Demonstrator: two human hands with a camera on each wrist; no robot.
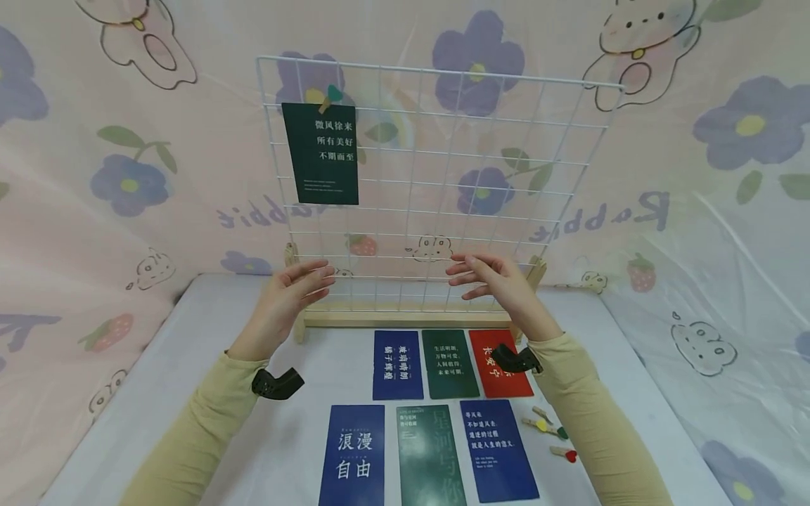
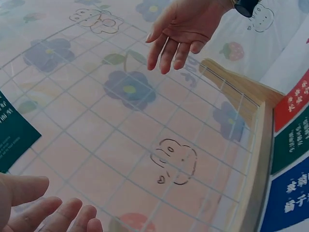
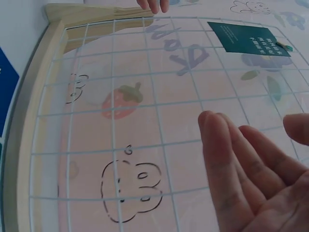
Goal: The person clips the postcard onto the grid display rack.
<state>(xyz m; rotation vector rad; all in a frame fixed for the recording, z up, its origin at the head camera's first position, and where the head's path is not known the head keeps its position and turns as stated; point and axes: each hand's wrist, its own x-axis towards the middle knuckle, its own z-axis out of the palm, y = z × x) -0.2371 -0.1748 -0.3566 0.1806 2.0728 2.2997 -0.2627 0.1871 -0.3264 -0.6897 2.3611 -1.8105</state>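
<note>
In the head view my left hand [image 1: 294, 299] and right hand [image 1: 496, 284] hover in front of a white wire grid [image 1: 436, 183], with the palms turned towards each other. Neither holds anything; their fingers are relaxed. The left wrist view shows the left fingers [image 2: 60, 212] apart from the wires, and the right fingers [image 3: 241, 164] show likewise in the right wrist view. A dark green card [image 1: 324, 176] hangs at the grid's upper left under a small clothespin with a green heart [image 1: 333, 93]. The grid stands in a wooden base [image 1: 405, 319].
Below the base lie two rows of cards, among them a red card [image 1: 490, 351], a green card [image 1: 451, 364] and a blue card [image 1: 351, 457]. Several small clothespins [image 1: 560, 452] lie by the right forearm. Patterned cloth [image 1: 715, 232] surrounds the white table [image 1: 158, 422].
</note>
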